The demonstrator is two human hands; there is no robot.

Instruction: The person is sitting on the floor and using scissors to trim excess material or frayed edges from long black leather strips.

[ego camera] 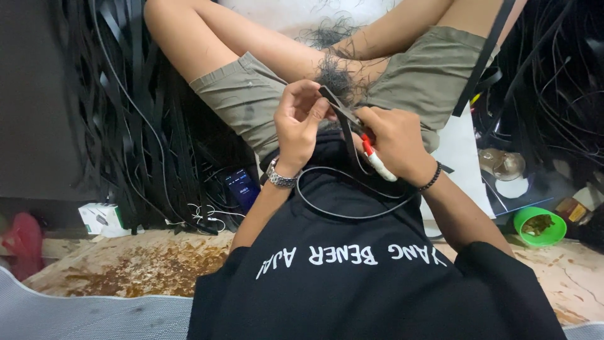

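The left hand (301,119) was closed in a pinch on a thin black strip (345,129), held over the lap. The right hand (397,146) was wrapped around a cutting tool with red and white handles (375,160) (the blades were mostly hidden), and its tip met the strip. The step seemed to be trimming the strip. The next move would need the strip held tight and a steady squeeze.
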